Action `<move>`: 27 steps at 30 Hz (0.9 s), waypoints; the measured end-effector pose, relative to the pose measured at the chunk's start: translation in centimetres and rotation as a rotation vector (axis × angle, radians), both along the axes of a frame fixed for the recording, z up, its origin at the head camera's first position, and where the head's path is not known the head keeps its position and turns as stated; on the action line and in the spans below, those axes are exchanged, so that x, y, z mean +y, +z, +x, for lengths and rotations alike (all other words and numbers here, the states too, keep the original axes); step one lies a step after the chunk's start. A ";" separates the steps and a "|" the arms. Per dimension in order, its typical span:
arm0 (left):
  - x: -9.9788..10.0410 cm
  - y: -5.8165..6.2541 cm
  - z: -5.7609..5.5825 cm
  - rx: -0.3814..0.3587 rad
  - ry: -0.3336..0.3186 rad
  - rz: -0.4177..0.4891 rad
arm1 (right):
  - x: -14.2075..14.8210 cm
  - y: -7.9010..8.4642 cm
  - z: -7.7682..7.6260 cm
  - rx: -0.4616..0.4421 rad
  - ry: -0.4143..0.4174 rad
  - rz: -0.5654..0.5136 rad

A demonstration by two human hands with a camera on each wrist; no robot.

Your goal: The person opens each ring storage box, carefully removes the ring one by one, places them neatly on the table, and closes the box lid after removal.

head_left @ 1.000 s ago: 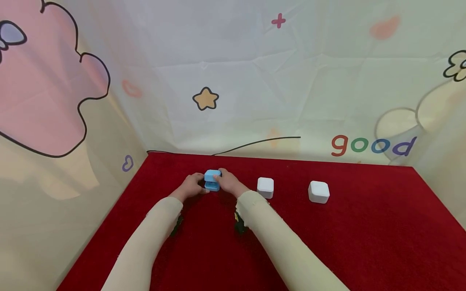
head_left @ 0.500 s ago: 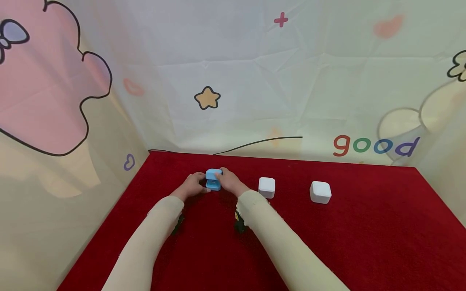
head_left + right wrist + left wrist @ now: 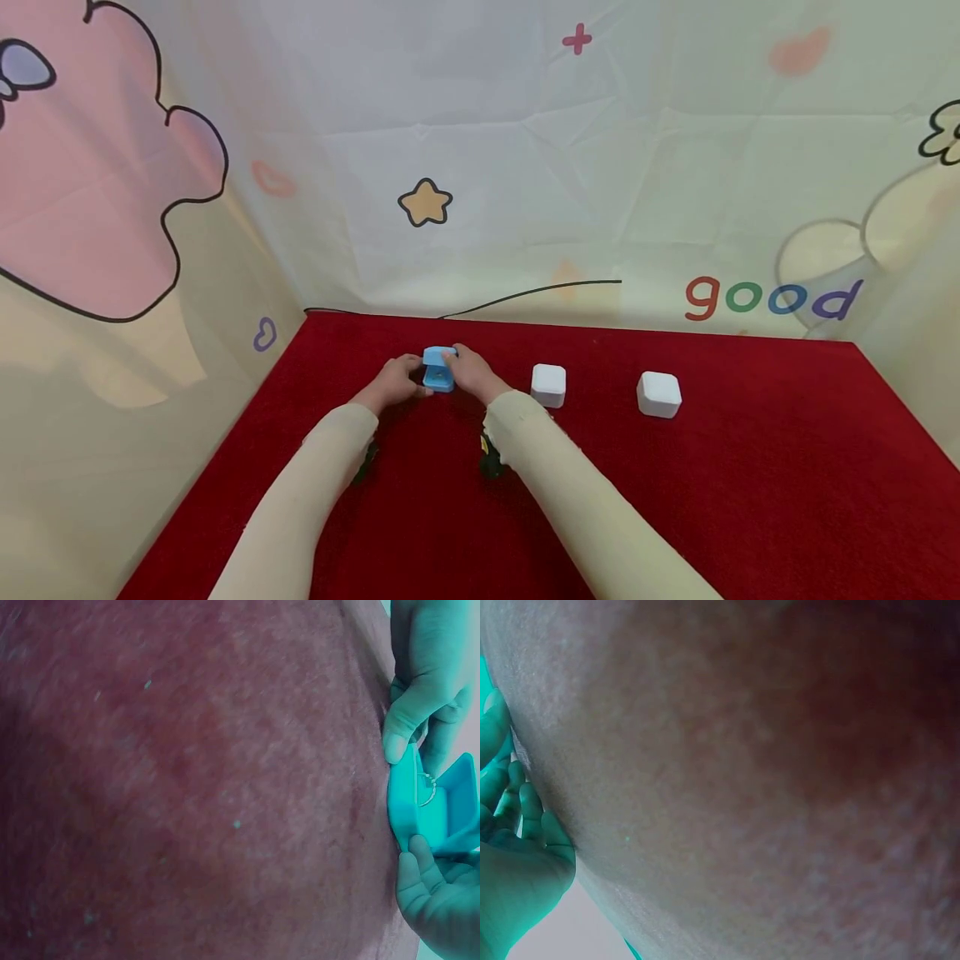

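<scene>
Head view: red-covered bench [image 3: 435,517] below, pale printed backdrop [image 3: 517,167] behind. Noted blue box [image 3: 438,369] at about 7 o'clock from frame centre, toward far part of bench; lid [image 3: 439,357] tipped up, base [image 3: 438,386] underneath, opening turned toward the person, small glint inside. Taking blue box as dial centre: left hand [image 3: 395,384] between 8 and 9 o'clock, pinching near side of blue box, thumb low at base; right hand [image 3: 472,372] at 3 o'clock, pinching lid, thumb across front. Also at roughly 3 o'clock, near: first white box [image 3: 548,386]; farther along same bearing, well apart from first: second white box [image 3: 659,395]. Both resting on bench, rounded corners. Printed star [image 3: 425,202] at 12 o'clock on backdrop; coloured lettering "good" [image 3: 771,299] between 2 and 3 o'clock. Left wrist view: mostly blurred bench covering; parts of hands at 8 to 9 o'clock, green-tinted, cut by frame edge. Cannot tell grip from here. Right wrist view: blue box between 3 and 4 o'clock, lid wide open, ring [image 3: 428,795] inside, loop partly showing. Left hand at 2 o'clock, thumb touching base; right hand at 4 o'clock, fingertips touching box edge.
</scene>
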State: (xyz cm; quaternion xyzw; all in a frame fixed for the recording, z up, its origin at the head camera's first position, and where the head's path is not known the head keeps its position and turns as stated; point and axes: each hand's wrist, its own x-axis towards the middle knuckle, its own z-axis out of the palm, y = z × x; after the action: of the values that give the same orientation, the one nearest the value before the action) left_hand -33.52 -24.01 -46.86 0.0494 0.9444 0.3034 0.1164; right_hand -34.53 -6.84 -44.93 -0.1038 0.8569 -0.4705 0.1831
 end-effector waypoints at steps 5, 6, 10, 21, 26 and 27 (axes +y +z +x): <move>-0.1 -0.3 0.1 -0.004 0.000 0.010 | -0.1 0.1 0.1 -0.032 -0.026 -0.009; -0.1 -0.3 0.1 -0.002 0.001 0.014 | -0.1 0.2 0.1 -0.037 -0.031 -0.012; -0.1 -0.3 0.0 0.012 0.005 0.019 | -0.2 0.3 0.0 -0.044 -0.039 -0.006; -0.1 -0.2 0.1 -0.009 0.017 0.003 | -0.7 -0.1 0.2 -0.034 -0.067 0.001; -0.2 -0.3 -0.1 0.004 0.007 -0.002 | -0.9 0.0 0.0 -0.025 -0.086 0.001; -0.2 -0.3 -0.1 0.002 0.010 0.004 | -0.9 0.0 0.0 -0.021 -0.090 0.005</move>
State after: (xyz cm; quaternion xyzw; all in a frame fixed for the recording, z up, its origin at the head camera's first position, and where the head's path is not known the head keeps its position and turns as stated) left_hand -33.62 -24.21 -47.13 0.0452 0.9442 0.3059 0.1138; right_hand -34.55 -7.74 -44.93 -0.0599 0.8601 -0.4769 0.1710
